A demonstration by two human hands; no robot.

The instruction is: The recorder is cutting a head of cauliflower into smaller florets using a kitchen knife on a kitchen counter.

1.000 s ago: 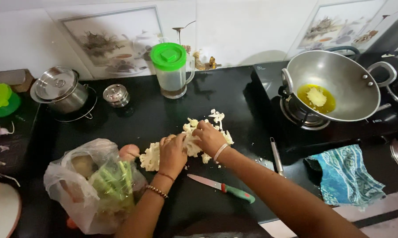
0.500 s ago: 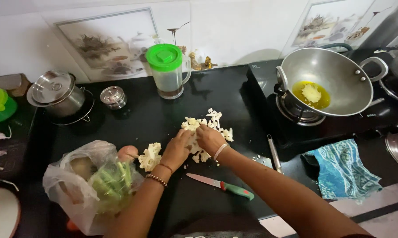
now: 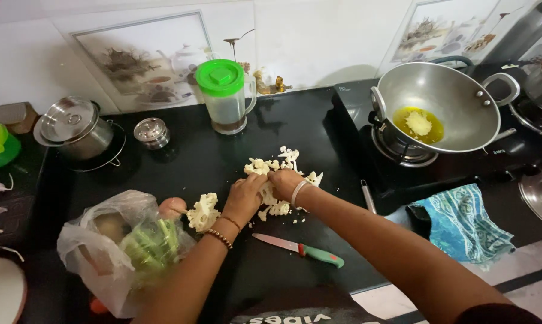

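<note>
On the black countertop [image 3: 181, 162], near its middle, we have both hands together over a loose heap of cauliflower florets [image 3: 278, 165]. Our left hand [image 3: 245, 199] is curled down, fingers closed on a white piece; our right hand [image 3: 284, 181] meets it fingertip to fingertip, gripping the same cluster. One separate floret chunk [image 3: 202, 211] lies just left of our left hand, apart from the main heap. Small crumbs are scattered around.

Knife with green handle [image 3: 299, 249] lies flat on the counter, nearer to us, between our forearms, untouched. Clear plastic bag [image 3: 112, 249] with green vegetables sits to the left, just beside the separate chunk.

Farther back: jug with green lid [image 3: 224, 95], small steel container [image 3: 151, 132], lidded steel pot [image 3: 74, 128]. To the right, a steel wok [image 3: 448, 96] rests on the stove [image 3: 403, 153], holding yellow oil and a pale lump. A blue patterned cloth [image 3: 463, 223] lies by the counter edge.
</note>
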